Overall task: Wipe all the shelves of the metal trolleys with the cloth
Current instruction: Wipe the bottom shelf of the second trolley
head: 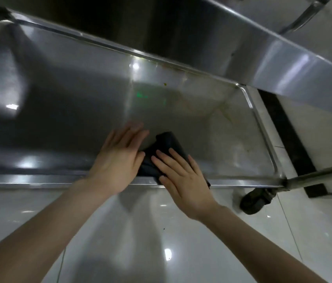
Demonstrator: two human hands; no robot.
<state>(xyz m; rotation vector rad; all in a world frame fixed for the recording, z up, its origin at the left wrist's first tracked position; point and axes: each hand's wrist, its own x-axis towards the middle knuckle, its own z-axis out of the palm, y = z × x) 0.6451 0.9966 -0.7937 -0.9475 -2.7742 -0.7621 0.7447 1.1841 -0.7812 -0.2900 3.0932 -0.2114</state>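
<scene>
Right hand lies flat on the dark cloth, fingers straight and slightly spread, palm over the near edge of the trolley's lower shelf. It presses the cloth and does not grip it. Left hand is just beside it, also flat with the fingers straight. Its thumb side touches the cloth's left edge, and its fingertips rest on bare steel. Both forearms reach in over the glossy tiled floor. A black caster sits under the shelf's near right corner.

The cloth is bunched into a thick wad at the near edge, somewhat right of the middle, with part of it draped over the rim.

Beyond the hands, yellowish streaks run toward the far right corner, and a small dark speck sits closer to the far rim. The left half of the shelf lies in shadow, so I cannot tell how dirty it is. The upper shelf overhangs the far side.

To do this stroke well, I would spread the wad flatter so more fabric meets the steel. Then keep both palms bearing down evenly and push outward in overlapping passes toward the far right corner, working the cloth's edge into the raised rim where grime probably collects. Keeping the wrists low should avoid knocking the shelf overhead.
</scene>
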